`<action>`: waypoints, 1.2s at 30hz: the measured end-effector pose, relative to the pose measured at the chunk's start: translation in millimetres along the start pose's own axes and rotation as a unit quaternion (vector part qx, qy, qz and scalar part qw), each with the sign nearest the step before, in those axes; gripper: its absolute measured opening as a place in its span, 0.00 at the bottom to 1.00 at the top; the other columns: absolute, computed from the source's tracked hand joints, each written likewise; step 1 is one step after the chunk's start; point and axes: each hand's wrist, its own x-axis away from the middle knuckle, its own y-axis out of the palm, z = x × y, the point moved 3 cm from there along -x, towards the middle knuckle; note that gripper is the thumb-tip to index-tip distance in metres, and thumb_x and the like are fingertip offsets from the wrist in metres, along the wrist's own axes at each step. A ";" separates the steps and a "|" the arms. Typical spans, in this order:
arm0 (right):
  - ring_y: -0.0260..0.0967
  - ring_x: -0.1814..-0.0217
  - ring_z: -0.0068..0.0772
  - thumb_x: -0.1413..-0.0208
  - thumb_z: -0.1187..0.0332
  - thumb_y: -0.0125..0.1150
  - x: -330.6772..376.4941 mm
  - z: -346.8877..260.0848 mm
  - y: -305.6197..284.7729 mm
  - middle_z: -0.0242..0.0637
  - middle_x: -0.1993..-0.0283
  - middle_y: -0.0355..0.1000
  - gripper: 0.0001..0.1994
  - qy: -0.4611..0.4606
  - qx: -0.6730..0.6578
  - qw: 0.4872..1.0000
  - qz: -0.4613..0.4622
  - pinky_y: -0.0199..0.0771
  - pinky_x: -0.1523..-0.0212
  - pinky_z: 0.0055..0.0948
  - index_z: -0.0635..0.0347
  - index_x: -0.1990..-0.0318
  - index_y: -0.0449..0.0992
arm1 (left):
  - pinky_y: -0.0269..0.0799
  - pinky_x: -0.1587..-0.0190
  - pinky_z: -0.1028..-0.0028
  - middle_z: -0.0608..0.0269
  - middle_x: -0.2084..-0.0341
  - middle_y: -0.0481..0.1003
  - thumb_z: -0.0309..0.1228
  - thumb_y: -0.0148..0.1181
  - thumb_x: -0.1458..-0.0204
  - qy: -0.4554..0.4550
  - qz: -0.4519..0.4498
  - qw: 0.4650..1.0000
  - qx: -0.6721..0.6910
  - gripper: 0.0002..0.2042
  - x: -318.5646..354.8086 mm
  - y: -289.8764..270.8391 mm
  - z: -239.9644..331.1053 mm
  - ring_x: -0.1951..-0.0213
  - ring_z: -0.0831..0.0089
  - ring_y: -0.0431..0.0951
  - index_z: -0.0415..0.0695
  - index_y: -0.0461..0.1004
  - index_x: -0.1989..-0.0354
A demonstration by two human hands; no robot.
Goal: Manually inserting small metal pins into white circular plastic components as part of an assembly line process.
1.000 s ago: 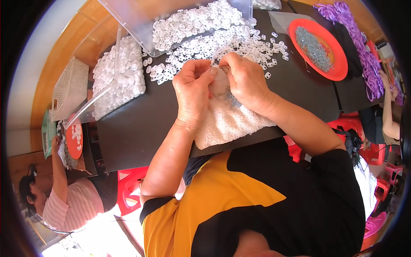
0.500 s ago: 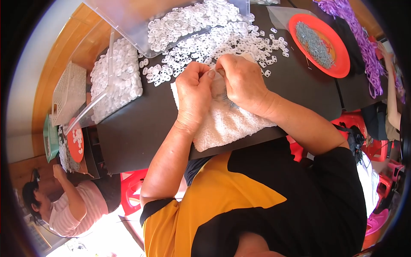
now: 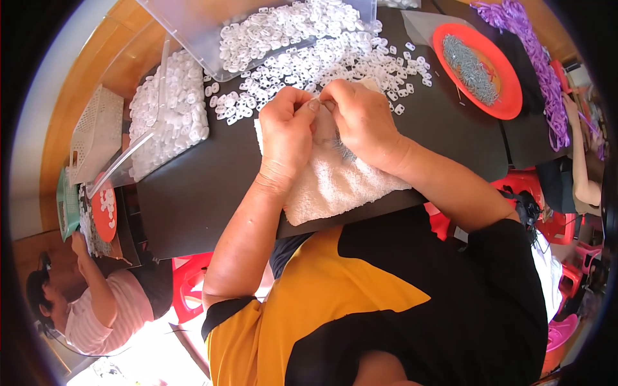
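Observation:
My left hand (image 3: 288, 132) and my right hand (image 3: 365, 125) meet fingertip to fingertip above a folded cream towel (image 3: 341, 190). Both are closed in a pinch; whatever is between the fingers is too small and too covered to name. Under my right hand, a little heap of thin grey metal pins (image 3: 344, 151) lies on the towel. Just beyond my knuckles, many small white plastic pieces with two holes (image 3: 286, 74) are spread over the dark table (image 3: 193, 206).
A clear plastic bin (image 3: 193, 38) lies tipped at the back, spilling white pieces. Left of it, another clear container (image 3: 154, 132) is full of them. A red plate (image 3: 513, 106) of grey pins sits right, near purple ribbons (image 3: 555, 109). Co-workers sit at left (image 3: 112, 309) and far right (image 3: 582, 186).
The whole view has shifted slightly. My hands keep the same pinch over the towel, with only small finger movement. The left co-worker's hand is a little nearer the trays.

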 end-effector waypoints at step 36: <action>0.73 0.63 0.37 0.50 0.77 0.59 -50.4 57.1 -67.6 0.39 0.64 0.74 0.06 0.047 0.073 0.984 -0.156 0.70 0.61 0.32 0.62 0.64 0.77 | 0.61 0.79 0.79 0.68 0.82 0.71 0.26 0.58 0.50 -0.042 0.028 0.995 0.086 0.06 0.9 -10.7 10.5 0.80 0.83 0.66 0.36 0.75 0.71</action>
